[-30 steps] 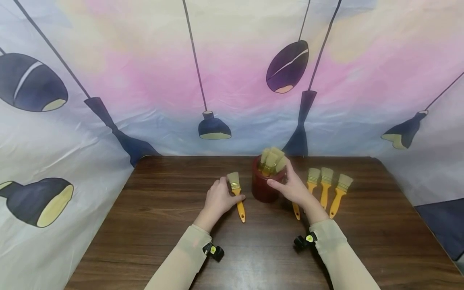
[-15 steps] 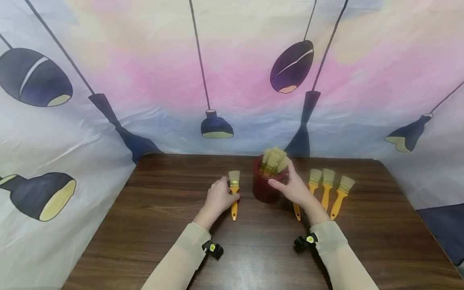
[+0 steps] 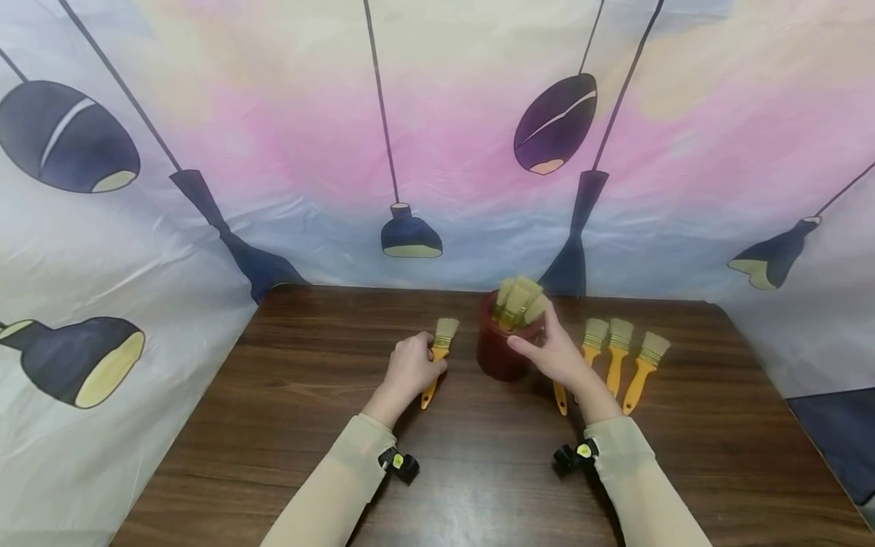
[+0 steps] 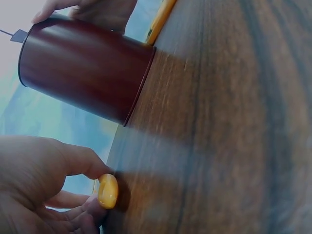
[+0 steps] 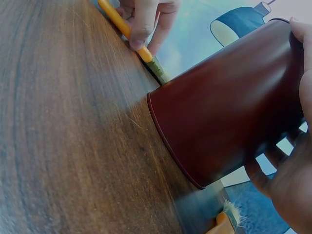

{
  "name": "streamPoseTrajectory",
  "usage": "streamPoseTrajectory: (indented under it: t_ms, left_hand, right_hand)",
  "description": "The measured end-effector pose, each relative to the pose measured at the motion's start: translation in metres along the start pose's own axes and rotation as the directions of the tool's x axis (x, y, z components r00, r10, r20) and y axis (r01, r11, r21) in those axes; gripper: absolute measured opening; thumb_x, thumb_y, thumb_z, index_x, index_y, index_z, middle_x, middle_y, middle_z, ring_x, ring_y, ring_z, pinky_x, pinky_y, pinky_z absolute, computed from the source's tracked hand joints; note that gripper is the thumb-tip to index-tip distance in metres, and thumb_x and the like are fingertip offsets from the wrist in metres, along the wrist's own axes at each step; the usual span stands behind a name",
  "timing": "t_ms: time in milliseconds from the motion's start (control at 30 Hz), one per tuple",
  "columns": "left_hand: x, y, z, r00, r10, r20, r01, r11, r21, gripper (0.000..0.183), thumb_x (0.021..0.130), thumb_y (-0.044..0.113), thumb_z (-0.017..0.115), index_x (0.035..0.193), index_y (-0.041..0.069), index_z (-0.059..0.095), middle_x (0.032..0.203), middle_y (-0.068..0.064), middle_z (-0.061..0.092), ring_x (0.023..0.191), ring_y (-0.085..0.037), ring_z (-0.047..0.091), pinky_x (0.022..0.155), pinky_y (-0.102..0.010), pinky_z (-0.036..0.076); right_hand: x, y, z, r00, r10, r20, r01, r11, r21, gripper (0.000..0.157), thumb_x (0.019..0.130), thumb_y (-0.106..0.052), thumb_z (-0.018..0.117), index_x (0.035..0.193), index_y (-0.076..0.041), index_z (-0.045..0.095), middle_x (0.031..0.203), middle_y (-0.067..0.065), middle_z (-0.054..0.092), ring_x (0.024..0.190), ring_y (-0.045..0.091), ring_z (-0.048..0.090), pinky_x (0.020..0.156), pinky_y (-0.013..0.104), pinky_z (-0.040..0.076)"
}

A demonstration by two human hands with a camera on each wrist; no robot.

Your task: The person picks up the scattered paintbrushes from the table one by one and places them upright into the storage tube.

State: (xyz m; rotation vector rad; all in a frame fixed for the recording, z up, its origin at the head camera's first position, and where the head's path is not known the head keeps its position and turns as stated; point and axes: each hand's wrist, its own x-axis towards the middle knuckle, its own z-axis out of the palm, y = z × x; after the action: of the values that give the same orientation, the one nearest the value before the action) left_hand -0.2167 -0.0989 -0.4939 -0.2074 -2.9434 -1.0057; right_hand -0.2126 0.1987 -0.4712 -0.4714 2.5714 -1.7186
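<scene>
My left hand pinches a paintbrush with a yellow handle and pale bristles between thumb and fingers. The brush lies low over the table, bristles pointing away; its handle end shows in the left wrist view. To the right, a dark red cylindrical cup stands upright on the table, holding several paintbrushes bristles up. My right hand grips this cup from its right side, thumb at the near side by the rim. In the right wrist view the cup hides the held brush's bristles.
Three more yellow-handled paintbrushes lie on the brown wooden table to the right of the cup, one partly behind the right hand. A cloth backdrop printed with hanging lamps rises behind the table and at both sides.
The left hand has turned the paintbrush: its handle end has swung left toward the wrist, and its bristles now lean right. The right hand stays on the cup. The head view has shifted slightly.
</scene>
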Motion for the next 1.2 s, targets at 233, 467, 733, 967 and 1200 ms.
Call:
streamPoseTrajectory:
  t_ms: [233, 467, 733, 967, 1200]
  left_hand:
    - [-0.004, 0.011, -0.012, 0.996, -0.088, 0.03, 0.09, 0.991, -0.095, 0.048, 0.095, 0.017, 0.083, 0.137, -0.004, 0.07, 0.095, -0.006, 0.073, 0.081, -0.019, 0.068, 0.073, -0.037, 0.061]
    - [-0.001, 0.009, -0.015, 0.994, -0.107, -0.025, 0.097, 0.959, -0.267, 0.043, 0.094, 0.017, 0.082, 0.132, -0.002, 0.073, 0.095, -0.007, 0.076, 0.08, -0.02, 0.069, 0.071, -0.035, 0.06]
    - [0.001, 0.011, -0.02, 0.984, -0.147, -0.098, 0.074, 0.849, -0.523, 0.039, 0.093, 0.013, 0.08, 0.129, -0.003, 0.075, 0.094, -0.01, 0.076, 0.079, -0.017, 0.067, 0.067, -0.027, 0.054]
    - [0.004, 0.016, -0.026, 0.976, -0.164, -0.141, 0.032, 0.756, -0.654, 0.036, 0.095, 0.007, 0.076, 0.129, -0.004, 0.074, 0.1, -0.015, 0.074, 0.082, -0.017, 0.068, 0.07, -0.025, 0.056]
    - [0.006, 0.025, -0.035, 0.967, -0.16, -0.199, -0.024, 0.721, -0.693, 0.027, 0.098, 0.0, 0.073, 0.124, -0.005, 0.069, 0.106, -0.02, 0.073, 0.086, -0.02, 0.071, 0.07, -0.026, 0.058]
  right_hand:
    - [0.002, 0.002, 0.0, 1.0, -0.005, 0.007, 0.005, 1.0, 0.009, 0.1, 0.103, -0.024, 0.078, 0.175, -0.026, 0.008, 0.17, 0.028, 0.032, 0.153, 0.053, 0.038, 0.119, 0.073, 0.036]
    - [0.001, 0.0, 0.0, 1.0, -0.019, 0.011, 0.019, 1.0, 0.02, 0.099, 0.104, -0.019, 0.076, 0.176, -0.023, 0.007, 0.169, 0.029, 0.034, 0.153, 0.054, 0.039, 0.119, 0.073, 0.035]
    - [0.0, -0.001, 0.0, 1.0, -0.007, 0.007, 0.007, 1.0, 0.005, 0.099, 0.104, -0.021, 0.076, 0.175, -0.023, 0.008, 0.171, 0.028, 0.031, 0.156, 0.055, 0.034, 0.121, 0.073, 0.032]
    - [0.0, -0.001, 0.001, 1.0, -0.007, 0.003, 0.007, 1.0, 0.002, 0.099, 0.104, -0.022, 0.077, 0.175, -0.023, 0.008, 0.172, 0.029, 0.031, 0.156, 0.055, 0.034, 0.12, 0.073, 0.033]
    - [-0.001, -0.003, 0.0, 1.0, -0.005, 0.01, 0.005, 1.0, 0.0, 0.1, 0.104, -0.022, 0.077, 0.175, -0.022, 0.007, 0.17, 0.03, 0.032, 0.155, 0.056, 0.034, 0.12, 0.074, 0.033]
